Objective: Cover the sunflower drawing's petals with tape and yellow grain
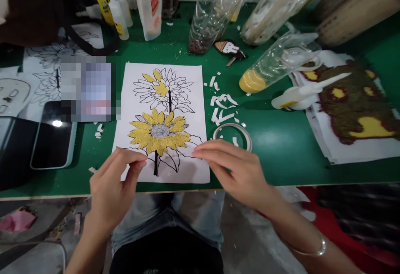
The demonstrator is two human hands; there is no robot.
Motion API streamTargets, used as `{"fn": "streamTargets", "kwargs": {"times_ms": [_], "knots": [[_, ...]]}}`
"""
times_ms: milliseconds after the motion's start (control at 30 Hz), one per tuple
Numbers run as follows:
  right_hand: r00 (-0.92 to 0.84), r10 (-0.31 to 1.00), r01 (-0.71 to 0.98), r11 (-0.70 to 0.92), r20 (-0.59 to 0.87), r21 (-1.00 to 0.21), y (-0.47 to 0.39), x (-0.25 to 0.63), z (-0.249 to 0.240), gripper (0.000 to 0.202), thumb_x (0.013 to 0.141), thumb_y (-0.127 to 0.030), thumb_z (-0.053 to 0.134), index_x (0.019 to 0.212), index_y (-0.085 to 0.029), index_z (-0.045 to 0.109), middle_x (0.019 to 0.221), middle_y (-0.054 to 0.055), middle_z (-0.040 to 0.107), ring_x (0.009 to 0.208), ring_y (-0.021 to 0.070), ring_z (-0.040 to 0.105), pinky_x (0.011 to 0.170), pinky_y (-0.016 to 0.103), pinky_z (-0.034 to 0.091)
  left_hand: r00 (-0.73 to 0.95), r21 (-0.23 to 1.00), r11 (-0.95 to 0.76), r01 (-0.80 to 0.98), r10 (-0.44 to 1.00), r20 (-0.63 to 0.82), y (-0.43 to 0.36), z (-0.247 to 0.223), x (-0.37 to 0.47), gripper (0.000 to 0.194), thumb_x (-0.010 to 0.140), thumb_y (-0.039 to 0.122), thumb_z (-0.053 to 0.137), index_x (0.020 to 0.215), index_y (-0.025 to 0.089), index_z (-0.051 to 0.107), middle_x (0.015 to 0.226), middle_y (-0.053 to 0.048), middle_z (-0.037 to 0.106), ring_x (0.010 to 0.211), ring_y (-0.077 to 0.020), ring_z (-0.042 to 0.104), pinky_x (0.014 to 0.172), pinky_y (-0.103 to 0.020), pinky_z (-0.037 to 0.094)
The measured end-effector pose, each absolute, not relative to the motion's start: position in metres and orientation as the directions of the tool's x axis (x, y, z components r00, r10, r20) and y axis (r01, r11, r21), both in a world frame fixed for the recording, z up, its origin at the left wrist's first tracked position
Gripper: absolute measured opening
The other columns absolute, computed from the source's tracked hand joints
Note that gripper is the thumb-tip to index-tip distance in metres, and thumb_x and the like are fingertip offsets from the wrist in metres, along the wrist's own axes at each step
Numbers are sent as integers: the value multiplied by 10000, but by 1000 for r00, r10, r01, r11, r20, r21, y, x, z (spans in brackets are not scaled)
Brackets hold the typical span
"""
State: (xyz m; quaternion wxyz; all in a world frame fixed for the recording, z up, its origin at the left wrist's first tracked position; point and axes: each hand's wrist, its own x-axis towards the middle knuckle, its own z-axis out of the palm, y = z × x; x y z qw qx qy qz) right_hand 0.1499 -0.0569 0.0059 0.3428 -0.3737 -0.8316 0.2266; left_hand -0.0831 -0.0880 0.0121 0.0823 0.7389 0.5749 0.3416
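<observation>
A white sheet (125,111) printed with two sunflowers lies before me. Yellow grains cover most petals of the lower sunflower (145,134), around a grey speckled centre; the upper sunflower (179,84) has only a few yellow petals. Over the sheet's lower left edge, my left hand (112,180) is closed in a pinch. My right hand (237,172), also pinched, hovers over the lower right edge, its fingertips by an outlined leaf. Whatever either pinch holds is too small to make out. A roll of white tape (249,138) sits just beyond my right hand.
White paper scraps (221,113) litter the green table (281,140). Beyond them lie a bottle with yellow grains (253,81), a key (231,61) and a white glue bottle (293,97). A finished bear picture (356,103) rests at right, a phone (53,136) at left.
</observation>
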Motion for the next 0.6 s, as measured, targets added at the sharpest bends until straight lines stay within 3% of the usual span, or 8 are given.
{"fn": "streamTargets", "kwargs": {"times_ms": [167,300,433,600], "knots": [[-365,849,412,516,383,-751,-86,126,1,319,823,3,429,961,-197,635,891,54,686,845,132,642,705,299,570,100,581,-325,746,917,385,-98,7,-76,142,872,104,477,892,199,581,697,47,646,503,-43,531,496,-148,442],[-274,883,360,461,380,-811,-105,113,-5,320,812,-3,444,955,-208,645,833,45,680,794,137,644,663,295,573,72,592,-317,741,914,400,-103,7,-76,137,833,129,576,916,225,627,746,48,705,569,-60,615,572,-161,514],[-221,900,392,435,377,-810,-118,112,-11,350,809,0,446,981,-231,645,843,39,678,804,148,644,676,305,574,68,582,-323,746,907,416,-106,5,-81,135,818,137,602,892,231,663,765,36,728,645,-93,672,607,-188,555],[-172,903,464,427,393,-776,-125,122,-18,351,806,0,451,986,-233,643,844,48,673,806,165,642,684,320,566,-10,629,-224,744,938,346,-107,1,-92,250,849,68,485,949,221,656,804,29,725,731,-101,685,665,-198,562]]}}
